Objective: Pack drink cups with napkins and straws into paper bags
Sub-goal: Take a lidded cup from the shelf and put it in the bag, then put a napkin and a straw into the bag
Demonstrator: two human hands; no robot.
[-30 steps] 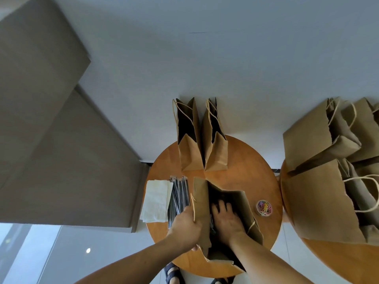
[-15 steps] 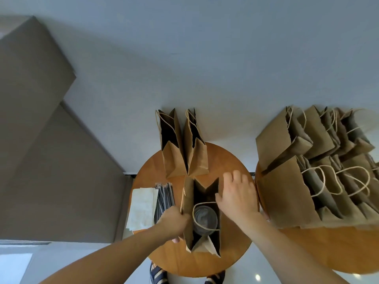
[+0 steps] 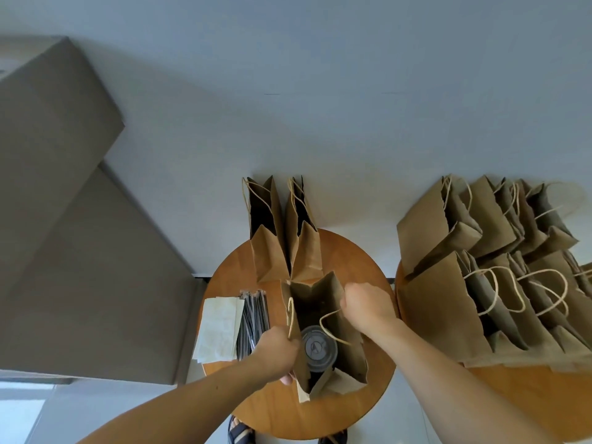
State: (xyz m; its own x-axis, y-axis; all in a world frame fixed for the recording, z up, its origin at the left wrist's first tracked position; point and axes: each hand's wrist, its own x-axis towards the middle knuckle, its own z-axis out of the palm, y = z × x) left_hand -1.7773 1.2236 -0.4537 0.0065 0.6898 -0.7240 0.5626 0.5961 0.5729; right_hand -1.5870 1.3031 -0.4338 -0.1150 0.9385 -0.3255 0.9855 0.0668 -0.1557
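Observation:
An open brown paper bag (image 3: 347, 357) stands on the small round wooden table (image 3: 278, 408). Inside it sits a drink cup (image 3: 317, 347) with a clear lid. My left hand (image 3: 275, 354) grips the bag's left rim. My right hand (image 3: 366, 304) grips the right rim near its twine handle. White napkins (image 3: 219, 328) and a row of dark wrapped straws (image 3: 254, 315) lie on the table left of the bag.
Two more open paper bags (image 3: 285, 241) stand at the table's far edge. A second round table (image 3: 525, 389) on the right carries several paper bags (image 3: 455, 302) packed close together. A grey wall panel fills the left.
My right hand came out of the bag, moved to its right side and closed on the rim. The bag now stands wider open with the cup showing inside. The view shifted right.

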